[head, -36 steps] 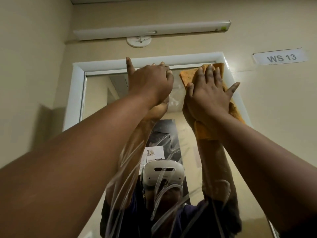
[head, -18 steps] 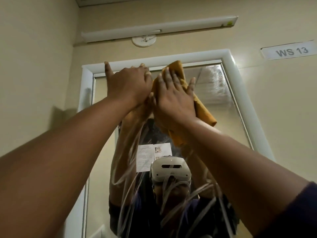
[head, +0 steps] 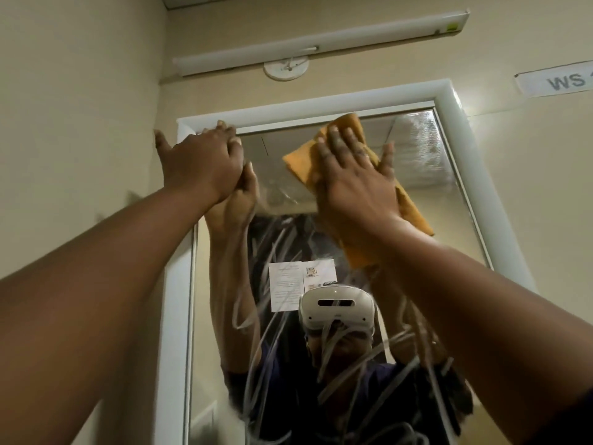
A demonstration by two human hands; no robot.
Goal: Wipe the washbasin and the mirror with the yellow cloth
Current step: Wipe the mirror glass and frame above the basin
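In the head view, the person is standing in front of the mirror (head: 417,162), and both arms are reaching up to its top part. The right hand (head: 356,175) is lying flat, with fingers straight and spread, and it is pressing the yellow cloth (head: 414,213) against the glass just below the top bar of the white mirror frame (head: 333,106). It is not gripping the cloth; it is only holding it with the palm. The left hand (head: 202,162) is at the upper left corner of the mirror, its fingers bent toward the frame and the thumb out to the side; I cannot tell if it is gripping the edge or only leaning on it.

The cloth is soft and folded, and one long part is hanging below the wrist. I think it could slip from under the flat palm or bunch up, because nothing is pinching it. The glass is smooth and is showing many wet streaks lower down, so a quick pass could leave smears. The frame is rounded and glossy, and the left hand could slide on it. A paper notice (head: 301,282) is appearing as a reflection near the middle of the mirror. The washbasin is not in view.
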